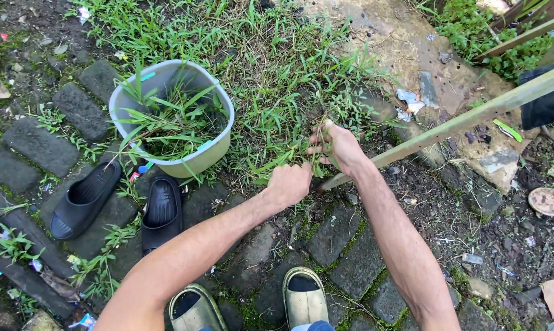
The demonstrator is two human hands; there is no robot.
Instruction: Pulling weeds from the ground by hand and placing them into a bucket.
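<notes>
Far to the left of my fingers I see a pair of black slippers (114, 205) lying on the mossy paving stones (41, 147), and just above them a pale bucket (212, 150) partly filled with pulled grass, standing well to the left of both hands. My left hand (289, 182) is curled into a fist, its fingers pressed together around a clump of grass stems (271, 165) that lies low at the edge of the paving. Just to the right of it and slightly higher, my right hand (339, 147) has its fingers closed on a tuft of weeds (319, 132) rising from the grass patch (277, 79) beyond my fingertips; the two hands sit close together, nearly touching. A long pale pole (473, 116) slants from under my right fingers up toward the right. Below my fingers, near my body, my two olive sandals (304, 300) rest on the stones. Further right of the fingers lies bare dark soil (510, 233) with scattered litter.
</notes>
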